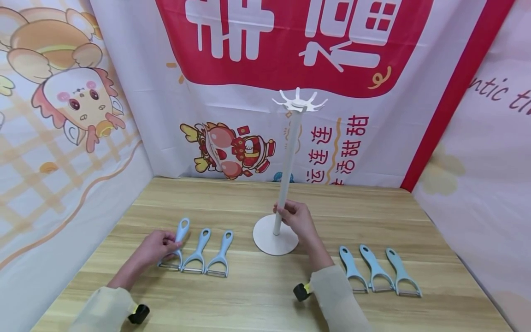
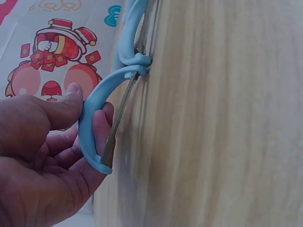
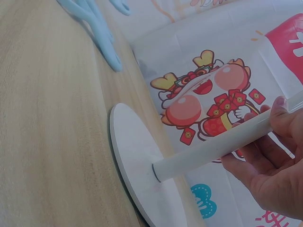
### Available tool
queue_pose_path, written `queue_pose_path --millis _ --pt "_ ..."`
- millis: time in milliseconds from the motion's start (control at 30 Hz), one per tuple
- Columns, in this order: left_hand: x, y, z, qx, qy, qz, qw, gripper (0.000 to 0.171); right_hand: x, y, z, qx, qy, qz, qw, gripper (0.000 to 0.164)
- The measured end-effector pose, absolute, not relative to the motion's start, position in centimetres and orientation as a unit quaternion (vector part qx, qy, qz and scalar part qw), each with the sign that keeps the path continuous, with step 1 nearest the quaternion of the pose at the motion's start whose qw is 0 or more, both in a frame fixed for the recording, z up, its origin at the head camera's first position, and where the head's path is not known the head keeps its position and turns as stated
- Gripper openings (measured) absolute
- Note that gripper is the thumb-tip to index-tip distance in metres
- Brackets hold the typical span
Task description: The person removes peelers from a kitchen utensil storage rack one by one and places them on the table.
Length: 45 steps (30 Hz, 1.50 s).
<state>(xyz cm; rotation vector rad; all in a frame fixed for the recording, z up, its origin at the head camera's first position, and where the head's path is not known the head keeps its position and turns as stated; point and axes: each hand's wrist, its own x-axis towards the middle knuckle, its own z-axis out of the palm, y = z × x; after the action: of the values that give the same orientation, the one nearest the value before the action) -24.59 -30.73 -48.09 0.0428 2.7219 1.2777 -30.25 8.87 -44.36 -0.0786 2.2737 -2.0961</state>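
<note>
My left hand [image 1: 155, 246] pinches the leftmost light-blue Y-shaped peeler [image 1: 183, 228] of the left group. In the left wrist view, the thumb lies on one side of the peeler's curved frame [image 2: 87, 120] and the fingertips show on the other. Two more blue peelers [image 1: 199, 249] [image 1: 221, 251] lie just to its right. With thumb and fingers round the pole, my right hand [image 1: 299, 221] holds a white stand [image 1: 289, 161] low down, above its round base [image 1: 269, 243]. Curved white hooks [image 1: 297, 101] ring the stand's top, with nothing hanging on them.
On the table's right side lie three more peelers [image 1: 350, 265] [image 1: 373, 265] [image 1: 400, 269], handles pointing away. The wood-grain table [image 1: 249, 304] meets a printed cloth [image 1: 166, 152] at the back, and cloths also hang at left and right.
</note>
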Motion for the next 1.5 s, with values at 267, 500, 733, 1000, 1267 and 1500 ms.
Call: queue_pose_path --millis 267,500,733,1000,1267,1500 --pt "-24.4 -30.7 -48.5 0.001 0.929 0.367 0.046 0.016 -30.2 8.9 -44.3 -0.021 0.739 -0.673 0.026 0.017" --pt "-24.5 -30.8 -48.8 0.006 0.953 0.302 0.024 0.023 -30.2 8.8 -44.3 -0.021 0.74 -0.672 0.026 0.02" --pt "-24.7 -30.7 -48.9 0.018 0.963 0.267 0.022 0.036 -30.2 8.8 -44.4 -0.018 0.74 -0.672 0.026 0.018" --pt "-24.6 -30.4 -48.0 0.002 0.967 0.254 0.026 0.022 -30.3 8.8 -44.4 -0.016 0.74 -0.672 0.025 0.018" --pt "-24.5 -30.4 -47.9 -0.013 0.967 0.252 0.033 0.021 -30.3 8.7 -44.5 -0.014 0.741 -0.671 0.027 0.019" --pt "-24.3 -29.8 -46.5 -0.012 0.969 0.246 0.016 0.032 -30.3 8.8 -44.4 -0.014 0.74 -0.672 0.024 0.02"
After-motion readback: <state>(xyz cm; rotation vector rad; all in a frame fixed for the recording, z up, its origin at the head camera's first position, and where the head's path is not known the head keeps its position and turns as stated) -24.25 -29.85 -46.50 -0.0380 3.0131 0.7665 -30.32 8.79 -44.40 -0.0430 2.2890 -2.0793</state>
